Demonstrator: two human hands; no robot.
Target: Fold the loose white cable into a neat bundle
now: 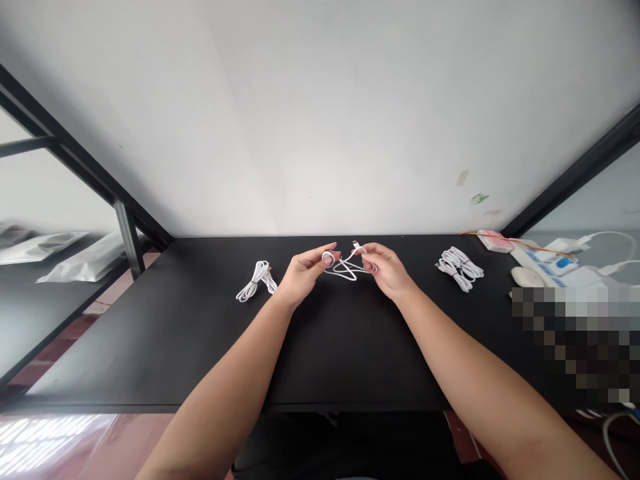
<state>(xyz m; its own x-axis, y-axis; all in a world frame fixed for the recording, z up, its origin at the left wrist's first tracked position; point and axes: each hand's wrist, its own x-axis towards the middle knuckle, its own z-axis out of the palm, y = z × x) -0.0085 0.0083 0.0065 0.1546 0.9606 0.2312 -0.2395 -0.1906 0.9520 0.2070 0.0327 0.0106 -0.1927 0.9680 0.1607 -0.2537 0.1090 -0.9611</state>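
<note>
Both my hands hold one white cable (347, 269) just above the black table (200, 333) near its far middle. My left hand (303, 273) pinches a looped part of the cable between thumb and fingers. My right hand (385, 268) pinches the other side, with the cable's plug end sticking up by its fingertips. A loop of cable hangs between the two hands.
A bundled white cable (257, 280) lies left of my hands. A pile of several bundled white cables (460, 267) lies to the right. Further right are a pink item (494, 241), a white power strip (555, 263) and chargers. A black frame post (129, 247) stands left.
</note>
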